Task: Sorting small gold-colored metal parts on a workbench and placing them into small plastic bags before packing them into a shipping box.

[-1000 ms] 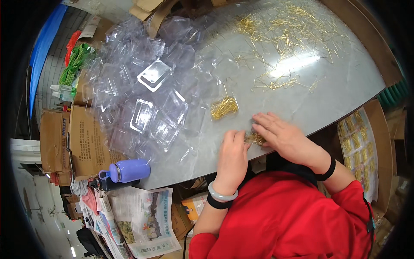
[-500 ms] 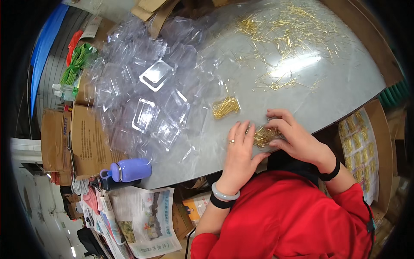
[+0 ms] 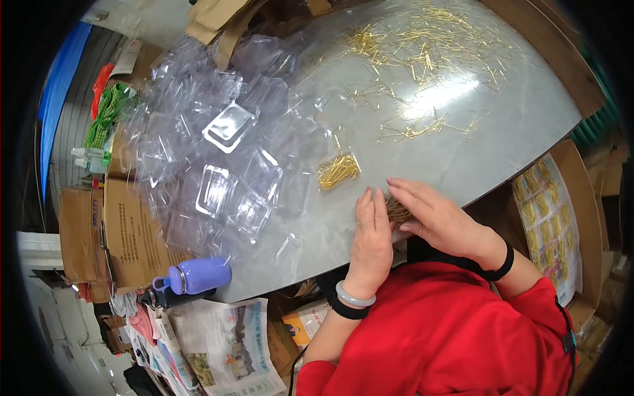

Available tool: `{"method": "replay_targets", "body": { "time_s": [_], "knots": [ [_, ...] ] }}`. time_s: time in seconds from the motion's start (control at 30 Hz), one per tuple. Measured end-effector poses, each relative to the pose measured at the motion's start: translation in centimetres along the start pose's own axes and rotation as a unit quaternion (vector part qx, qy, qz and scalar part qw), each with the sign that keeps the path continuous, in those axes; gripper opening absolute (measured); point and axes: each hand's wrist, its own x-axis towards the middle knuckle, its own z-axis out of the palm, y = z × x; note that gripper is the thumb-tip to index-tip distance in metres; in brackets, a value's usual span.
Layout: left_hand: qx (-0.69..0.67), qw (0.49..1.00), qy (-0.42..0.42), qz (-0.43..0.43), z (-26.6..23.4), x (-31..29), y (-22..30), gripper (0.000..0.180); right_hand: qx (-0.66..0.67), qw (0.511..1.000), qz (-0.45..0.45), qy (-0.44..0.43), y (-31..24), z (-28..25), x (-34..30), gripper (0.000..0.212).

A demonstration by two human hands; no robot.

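A bundle of thin gold wire hooks (image 3: 397, 211) is pressed between my two hands at the table's near edge. My left hand (image 3: 374, 231) lies along its left side, fingers straight and held together. From the right, my right hand (image 3: 436, 214) cups over it with bent fingers. Both hands cover most of the bundle, and whether a clear tray lies around it I cannot tell. Just beyond my left fingertips sits a small clear plastic tray (image 3: 356, 163) filled with gold wire hooks (image 3: 338, 172).
Loose gold hooks (image 3: 429, 49) are scattered at the table's far side. A heap of clear plastic packs (image 3: 228, 125) covers the left. A purple bottle (image 3: 203, 275) stands at the near left edge. Right of the table, a cardboard box (image 3: 584, 218) holds filled packs (image 3: 547, 224).
My hands have closed in on the bundle, with the left fingers now straighter and together. More of the hooks is hidden. The whole view has shifted slightly.
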Motion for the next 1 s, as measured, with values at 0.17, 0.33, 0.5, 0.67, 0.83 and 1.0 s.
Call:
{"method": "replay_targets", "body": {
  "time_s": [0.17,0.33,0.5,0.67,0.83,1.0],
  "knots": [
    [-0.021,0.999,0.043,0.011,0.5,-0.5,-0.3,0.067,-0.184,0.981,-0.068,-0.005,0.7,1.9,-0.8,0.068],
    [0.012,0.999,0.034,0.031,-0.1,-0.7,-0.4,0.068,-0.095,0.993,-0.044,-0.045,-0.4,-0.4,0.3,0.059],
    [0.007,0.998,-0.017,0.062,-1.5,-0.3,-0.3,0.071,-0.155,0.981,-0.082,-0.081,1.5,-1.1,0.8,0.045],
    [0.025,0.998,-0.03,0.048,-1.6,-1.4,-0.3,0.072,-0.136,0.988,-0.054,-0.054,0.6,-1.3,0.6,0.049],
    [-0.035,0.999,0.005,-0.023,0.3,-1.7,1.3,0.066,-0.157,0.987,-0.037,-0.003,-0.1,2.5,-1.0,0.05],
    [-0.052,0.998,0.012,-0.015,-0.2,-1.8,1.2,0.066,-0.178,0.983,-0.036,-0.002,0.0,2.3,-0.9,0.044]
  ]
}}
